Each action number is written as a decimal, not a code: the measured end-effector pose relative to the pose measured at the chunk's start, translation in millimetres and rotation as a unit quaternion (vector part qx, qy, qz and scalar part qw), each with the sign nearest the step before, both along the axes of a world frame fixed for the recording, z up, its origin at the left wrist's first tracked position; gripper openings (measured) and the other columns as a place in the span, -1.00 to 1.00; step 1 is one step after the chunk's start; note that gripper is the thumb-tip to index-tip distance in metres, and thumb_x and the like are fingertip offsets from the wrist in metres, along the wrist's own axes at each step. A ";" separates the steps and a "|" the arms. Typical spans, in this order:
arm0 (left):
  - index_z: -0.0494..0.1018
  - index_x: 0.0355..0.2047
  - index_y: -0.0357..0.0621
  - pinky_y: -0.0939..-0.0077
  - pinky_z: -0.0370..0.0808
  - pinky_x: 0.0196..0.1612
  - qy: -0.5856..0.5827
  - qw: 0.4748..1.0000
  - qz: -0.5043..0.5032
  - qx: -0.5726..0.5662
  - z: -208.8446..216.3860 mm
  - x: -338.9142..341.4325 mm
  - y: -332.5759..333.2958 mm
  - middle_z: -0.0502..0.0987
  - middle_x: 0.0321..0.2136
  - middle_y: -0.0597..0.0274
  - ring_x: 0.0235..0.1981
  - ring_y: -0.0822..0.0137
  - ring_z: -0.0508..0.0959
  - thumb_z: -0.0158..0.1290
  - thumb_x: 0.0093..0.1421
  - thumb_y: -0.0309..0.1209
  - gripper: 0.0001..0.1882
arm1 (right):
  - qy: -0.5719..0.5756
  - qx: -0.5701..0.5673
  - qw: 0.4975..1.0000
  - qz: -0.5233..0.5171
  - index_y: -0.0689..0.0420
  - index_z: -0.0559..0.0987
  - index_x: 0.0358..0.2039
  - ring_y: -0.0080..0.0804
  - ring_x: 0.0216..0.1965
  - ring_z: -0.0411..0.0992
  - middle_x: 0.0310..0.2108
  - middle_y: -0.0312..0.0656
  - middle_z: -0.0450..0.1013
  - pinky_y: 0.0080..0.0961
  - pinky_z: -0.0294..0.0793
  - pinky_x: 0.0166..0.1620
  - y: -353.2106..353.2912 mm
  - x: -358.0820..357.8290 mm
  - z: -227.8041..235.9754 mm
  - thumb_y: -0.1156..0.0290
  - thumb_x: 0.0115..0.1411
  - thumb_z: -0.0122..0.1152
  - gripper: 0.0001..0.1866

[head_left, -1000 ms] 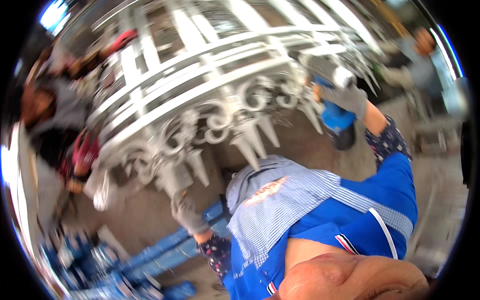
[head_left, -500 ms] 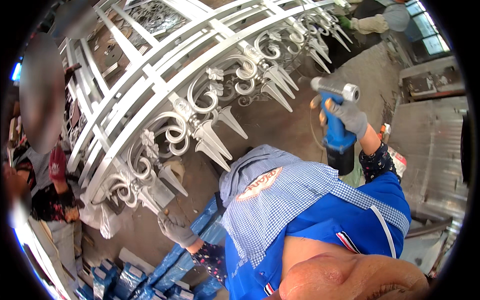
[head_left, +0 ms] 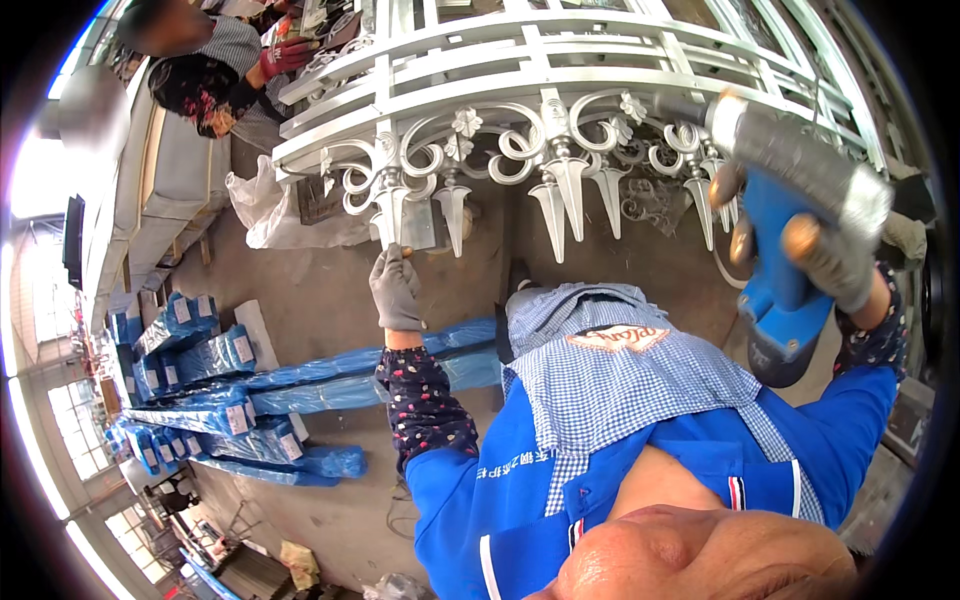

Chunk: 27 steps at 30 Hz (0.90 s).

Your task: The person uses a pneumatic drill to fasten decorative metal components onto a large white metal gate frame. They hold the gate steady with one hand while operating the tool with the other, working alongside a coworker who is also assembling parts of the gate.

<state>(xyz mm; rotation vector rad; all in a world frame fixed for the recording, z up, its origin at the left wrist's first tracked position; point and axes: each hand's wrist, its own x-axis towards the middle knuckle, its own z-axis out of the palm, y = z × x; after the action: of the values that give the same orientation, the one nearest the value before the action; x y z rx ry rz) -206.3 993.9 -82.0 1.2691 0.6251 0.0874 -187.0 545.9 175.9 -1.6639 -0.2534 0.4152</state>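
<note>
My right hand [head_left: 835,262], in a grey glove with tan fingertips, grips a rivet gun [head_left: 778,235] by its blue handle. The gun has a silver head and a dark base, and its head is raised close to the camera, in front of the railing's right part. My left hand [head_left: 398,290], gloved alike, has its fingers closed at the tip of a silver spear point [head_left: 388,212]. That point hangs from a silver metal railing [head_left: 460,115] trimmed with scrolls, flowers and several other spear points. Whatever else may be between the left fingers is too small to make out.
Across the railing at the far left stands a co-worker with a red-gloved hand [head_left: 288,55]. White plastic sheeting [head_left: 268,215] hangs by the railing's left end. Long blue-wrapped bundles [head_left: 330,385] lie on the floor at left. Another grey-gloved hand [head_left: 905,235] shows at the far right.
The view has swung left, bringing more blue bundles and windows into sight. The rivet gun has come up closer to the camera and nearer the railing. My left hand stays at a spear point's tip.
</note>
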 end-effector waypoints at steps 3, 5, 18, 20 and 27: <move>0.48 -0.40 -0.23 0.69 -0.08 -0.78 -0.009 0.999 0.008 -0.034 1.1 -4.9 -1.7 0.14 -0.80 0.56 -0.83 0.69 0.03 -0.03 0.36 -0.26 -0.71 | -0.042 -0.025 0.998 0.035 0.20 0.30 0.20 -0.49 -0.42 0.50 -0.21 -0.09 0.47 -0.60 0.56 -0.42 26.9 15.7 25.2 -0.19 0.01 0.29 -0.09; 0.47 -0.37 -0.24 0.70 -0.08 -0.78 -0.012 0.998 -0.003 -0.062 1.7 0.1 -2.1 0.11 -0.79 0.57 -0.83 0.68 0.03 -0.05 0.36 -0.29 -0.73 | -0.058 -0.046 0.995 0.063 0.20 0.30 0.18 -0.49 -0.43 0.51 -0.21 -0.09 0.46 -0.60 0.57 -0.43 61.2 27.4 44.8 -0.23 0.02 0.24 -0.10; 0.52 -0.46 -0.18 0.73 -0.02 -0.68 0.000 0.995 0.006 -0.098 2.6 6.7 -4.9 0.22 -0.74 0.61 -0.74 0.73 0.13 0.00 0.30 -0.36 -0.77 | -0.036 -0.166 0.966 0.194 0.18 0.31 0.09 -0.48 -0.49 0.55 -0.26 -0.07 0.45 -0.56 0.65 -0.47 277.8 144.1 -3.5 -0.47 0.06 -0.04 -0.06; 0.52 -0.46 -0.18 0.73 -0.01 -0.66 0.003 0.994 0.005 -0.105 4.6 5.2 -3.8 0.21 -0.73 0.62 -0.72 0.73 0.13 0.01 0.30 -0.36 -0.77 | -0.012 -0.196 0.960 0.200 0.14 0.30 0.10 -0.46 -0.48 0.55 -0.29 -0.10 0.45 -0.55 0.66 -0.48 290.3 160.7 -22.4 -0.47 0.04 -0.01 -0.06; 0.51 -0.45 -0.20 0.72 0.02 -0.62 0.011 0.995 -0.006 -0.099 2.6 3.9 -0.3 0.21 -0.70 0.61 -0.68 0.73 0.13 -0.01 0.30 -0.38 -0.78 | 0.055 -0.203 0.953 0.218 0.07 0.29 0.04 -0.48 -0.53 0.52 -0.33 -0.19 0.44 -0.54 0.59 -0.54 318.2 180.1 -46.5 -0.51 -0.01 -0.01 -0.09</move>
<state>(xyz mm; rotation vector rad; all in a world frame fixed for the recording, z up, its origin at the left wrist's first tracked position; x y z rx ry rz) -202.4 993.7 -79.4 1.0821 0.6299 0.0007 -6.9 864.1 129.4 -1.9779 -0.4818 0.9414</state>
